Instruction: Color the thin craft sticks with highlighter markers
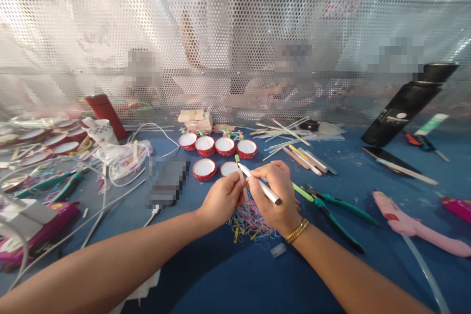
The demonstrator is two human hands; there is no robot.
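Observation:
In the head view my left hand (pixel 221 198) pinches a slim pale wooden stick (pixel 241 172) with a green tip. Held like a pen, a white marker (pixel 267 190) sits in my right hand (pixel 275 196), its black end toward me. The marker's front end lies right by the stick's green tip; whether they touch I cannot tell. Beneath both hands spreads a tangle of pastel elastic loops (pixel 253 221), partly covered by them. Just beyond stand small red-rimmed white discs (pixel 204 169), the back ones stacked, with little green-and-red figures (pixel 227 133) behind them.
To the right are green-handled pliers (pixel 334 211), a pink glue gun (pixel 405 221) and a tilted black bottle (pixel 403 108). Several sticks and pens (pixel 305 157) lie ahead. At left are a phone (pixel 169 181) on a cable and a red flask (pixel 106 115). A perforated metal screen (pixel 221 34) closes the back.

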